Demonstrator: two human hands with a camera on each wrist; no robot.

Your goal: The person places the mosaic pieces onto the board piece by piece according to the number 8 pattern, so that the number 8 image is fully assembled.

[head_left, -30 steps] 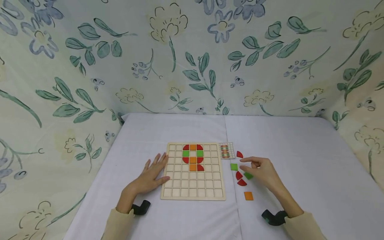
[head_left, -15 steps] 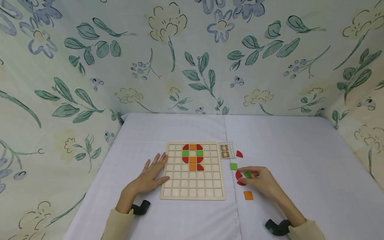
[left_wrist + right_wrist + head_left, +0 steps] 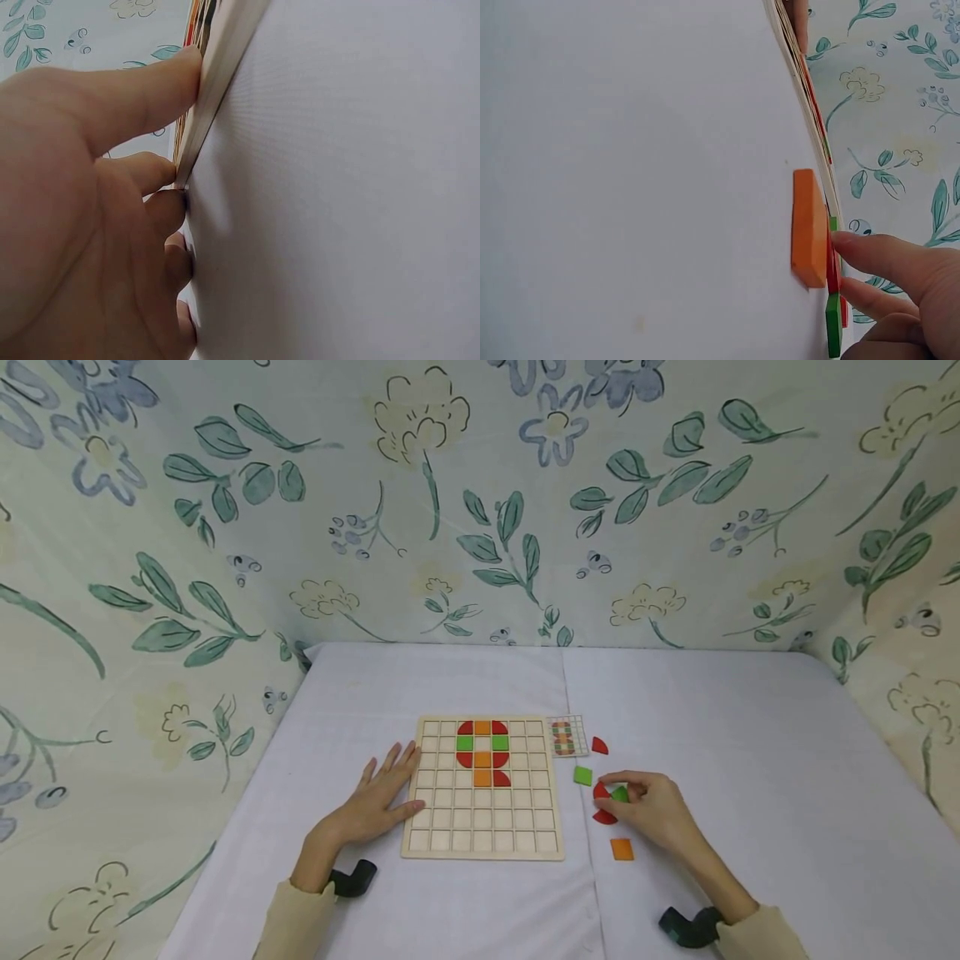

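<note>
Red quarter-round (image 3: 600, 791) sits, in the head view, right of the grid board (image 3: 442, 822), on the white-covered desk (image 3: 750, 727). Board and loose pieces lie well inside the desk's far edge, with a broad stretch of white cloth to the right and more between board and far edge. A pattern card (image 3: 568, 737) is close against the board's right edge near its upper corner. Loose pieces run down that side: a far red piece (image 3: 600, 745), a green square (image 3: 582, 776), a green piece (image 3: 619, 794) partly behind the fingers, a near red piece (image 3: 605, 817) and an orange square (image 3: 622, 849) nearest the person. Between them and the board runs a narrow strip of cloth.

The right hand (image 3: 656, 806) has thumb and index finger curled to a small gap, pinching the quarter-round. The left hand (image 3: 377, 802) lies with fingers spread, fingertips and thumb at the board's left edge.

In the left wrist view, the thumb touches the board's side edge, the fingers extended beyond it.

In the right wrist view, thumb and index fingertips meet the red piece, just beyond the orange square; whether it is lifted cannot be told.
</note>
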